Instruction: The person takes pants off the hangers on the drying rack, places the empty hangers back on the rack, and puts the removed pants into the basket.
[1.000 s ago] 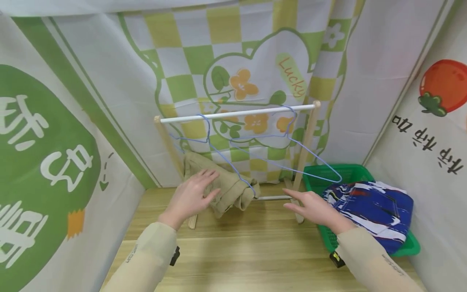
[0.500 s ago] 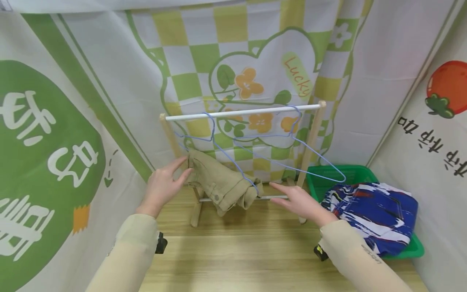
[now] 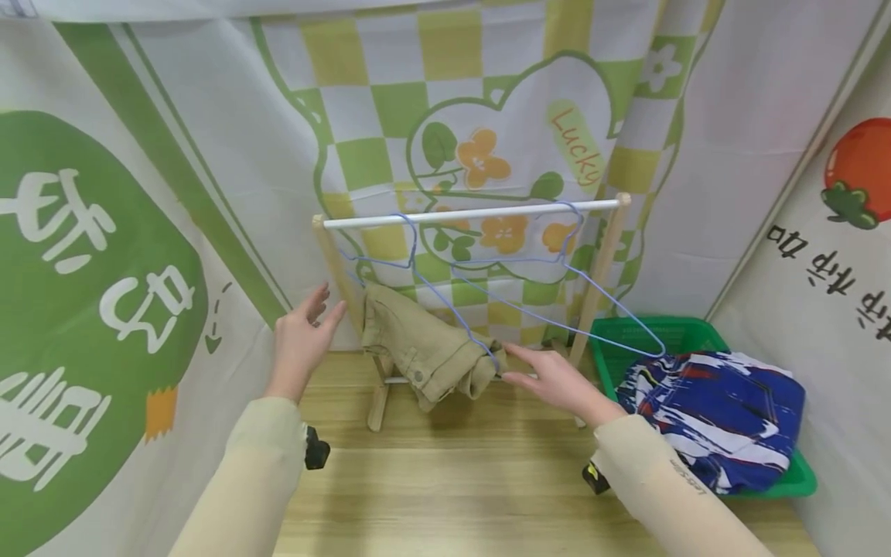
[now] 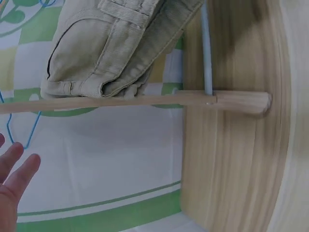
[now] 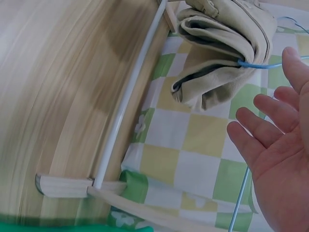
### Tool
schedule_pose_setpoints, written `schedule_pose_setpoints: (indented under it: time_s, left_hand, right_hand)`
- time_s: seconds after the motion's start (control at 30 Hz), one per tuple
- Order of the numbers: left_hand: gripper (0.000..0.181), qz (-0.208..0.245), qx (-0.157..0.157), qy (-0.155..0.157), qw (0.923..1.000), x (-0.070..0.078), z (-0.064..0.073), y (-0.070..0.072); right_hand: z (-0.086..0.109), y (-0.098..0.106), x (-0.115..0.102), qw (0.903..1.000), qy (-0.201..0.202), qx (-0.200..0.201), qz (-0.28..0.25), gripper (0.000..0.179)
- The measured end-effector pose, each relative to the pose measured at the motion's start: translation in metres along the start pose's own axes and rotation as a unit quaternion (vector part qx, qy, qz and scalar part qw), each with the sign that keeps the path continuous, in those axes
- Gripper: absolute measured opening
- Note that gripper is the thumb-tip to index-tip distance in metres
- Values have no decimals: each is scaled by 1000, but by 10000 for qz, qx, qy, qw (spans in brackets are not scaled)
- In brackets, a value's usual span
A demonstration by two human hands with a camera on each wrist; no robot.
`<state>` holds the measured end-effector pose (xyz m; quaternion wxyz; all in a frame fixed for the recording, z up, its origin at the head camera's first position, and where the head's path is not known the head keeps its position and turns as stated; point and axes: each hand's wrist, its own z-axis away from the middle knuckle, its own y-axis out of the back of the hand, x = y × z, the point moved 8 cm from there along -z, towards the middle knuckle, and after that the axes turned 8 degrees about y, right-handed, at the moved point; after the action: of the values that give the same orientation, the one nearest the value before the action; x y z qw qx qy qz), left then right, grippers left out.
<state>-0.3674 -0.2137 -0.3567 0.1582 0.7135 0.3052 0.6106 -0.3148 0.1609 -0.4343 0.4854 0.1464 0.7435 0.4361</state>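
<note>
Checked cloth (image 3: 383,162) backs a rack (image 3: 480,213) where trousers (image 3: 425,348) hang at left, folded over a hanger (image 3: 443,300), seemingly to stay off the worktop (image 3: 445,480); left hand (image 3: 299,344) spread beside them, right hand (image 3: 557,379) loosely spread by their right end, neither gripping.

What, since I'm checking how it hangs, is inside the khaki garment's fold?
A blue wire hanger enters the fold of the khaki garment at the end nearer the right hand. Its path deeper inside, and anything else there, is hidden by cloth.
</note>
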Motion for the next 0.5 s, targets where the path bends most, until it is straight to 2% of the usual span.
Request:
schedule_pose_setpoints:
  time_s: [0.07, 0.23, 0.37, 0.5]
  left_hand:
    - [74, 352, -135, 268, 9989, -3, -3, -1]
    - [81, 1158, -338, 797, 9895, -9, -10, -2]
    - [79, 1669, -455, 955, 9803, -12, -14, -6]
    - [77, 2218, -556, 961, 9688, -13, -17, -12]
  right_hand:
    - [-3, -1, -2, 10000, 39, 15, 12, 64]
    - [-9, -4, -6, 9999, 119, 2, -16, 61]
    - [-12, -8, -10, 9999, 107, -1, -99, 59]
    - [-13, -11, -14, 9999, 80, 46, -127, 57]
